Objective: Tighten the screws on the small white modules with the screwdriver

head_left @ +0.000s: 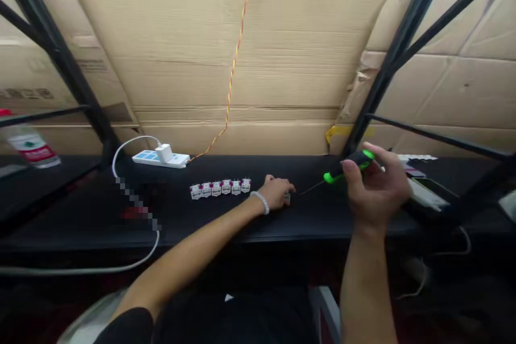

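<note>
My right hand (379,188) is closed around the handle of a black and green screwdriver (350,165). Its thin shaft slants down to the left, with the tip close to my left hand (276,192). The fingers of that hand are curled on the black table, pressing on a small block-like part (287,197) that they mostly cover, so its kind is unclear. To the left stands a row of several small white and purple block-shaped units (220,188), apart from both hands.
A white power strip (177,159) with a plugged-in charger (164,152) and white cable (155,244) lies at left. Black rack posts (397,56) frame a cardboard wall (169,43). A twisted yellow-red wire (233,70) hangs down it. A water bottle (34,145) stands far left.
</note>
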{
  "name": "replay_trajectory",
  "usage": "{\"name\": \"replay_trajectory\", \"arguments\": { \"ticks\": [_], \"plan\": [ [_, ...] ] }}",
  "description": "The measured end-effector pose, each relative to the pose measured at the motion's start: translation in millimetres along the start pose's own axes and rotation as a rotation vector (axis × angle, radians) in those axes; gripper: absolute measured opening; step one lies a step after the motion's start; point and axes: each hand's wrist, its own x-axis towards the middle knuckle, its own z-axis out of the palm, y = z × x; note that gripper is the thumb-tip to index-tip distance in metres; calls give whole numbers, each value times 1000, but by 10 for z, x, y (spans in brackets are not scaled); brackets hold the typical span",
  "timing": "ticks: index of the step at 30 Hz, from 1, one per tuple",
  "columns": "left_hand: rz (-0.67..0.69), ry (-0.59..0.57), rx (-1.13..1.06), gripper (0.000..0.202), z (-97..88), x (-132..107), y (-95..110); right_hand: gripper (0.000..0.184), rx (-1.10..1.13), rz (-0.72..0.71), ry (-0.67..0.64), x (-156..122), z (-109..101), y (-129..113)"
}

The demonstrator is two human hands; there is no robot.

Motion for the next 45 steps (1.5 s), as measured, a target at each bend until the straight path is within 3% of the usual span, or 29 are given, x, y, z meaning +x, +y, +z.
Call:
{"name": "replay_trajectory", "arguments": {
  "ticks": [3, 6, 11, 15, 18, 21, 24, 29, 36, 45],
  "plan": [
    [65, 11, -37, 30, 70, -303, 96, 40, 8, -21, 33, 20, -46, 0],
    [67, 73, -120, 28, 100, -780, 82, 41, -7, -37, 40, 34, -95, 0],
    [-129, 201, -136, 35, -56, -1414, -281, 40, -20, -26, 7, 27, -96, -15],
    [-199, 200, -122, 40, -209, -1522, -499, 38, -25, -28, -38, 4, -29, -34],
    [-143, 196, -109, 36, -284, -1383, -469, 38, -27, -41, -64, -9, -2, -39],
    [-5, 201, -88, 14, -349, -1035, -362, 38, -14, -44, -73, -14, -7, -40],
    [107, 111, 45, 27, -379, -538, -316, 36, 9, -48, -71, -14, -19, -43],
    [124, 36, 103, 28, -289, 96, -440, 37, -3, -42, -94, -8, -32, -31],
    [184, -20, 112, 32, -132, 210, -605, 39, 14, -66, -139, 14, -54, -16],
    [242, -26, 121, 27, -64, 256, -639, 38, -12, -54, -157, 6, -48, -9]
  ]
}}
